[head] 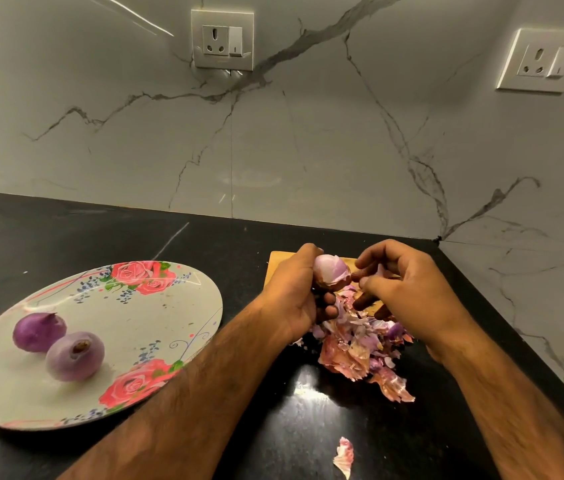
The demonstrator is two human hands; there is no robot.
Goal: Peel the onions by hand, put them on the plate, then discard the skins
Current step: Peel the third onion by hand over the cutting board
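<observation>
Nearest me on the dark surface (65, 237), one stray skin scrap (344, 457) is lying alone. Beyond it, above the skin pile (360, 344), my left hand (291, 299) is closing around one onion (331, 271) while my right hand (408, 289) is pinching a loose flap; I should be pulling downward, rotating gently. Two peeled onions (57, 346) are sitting on the plate (155, 306). Two wall sockets (222, 39) are showing farthest back.

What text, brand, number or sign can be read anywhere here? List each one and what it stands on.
None can be read.
Left wall socket: a faint mark beneath the pin holes, too small and blurred to read.
Right wall socket: no legible marking.
Plate: printed roses and blue sprigs only, no words.
Onions, skins, board and counter: no labels visible.
</observation>
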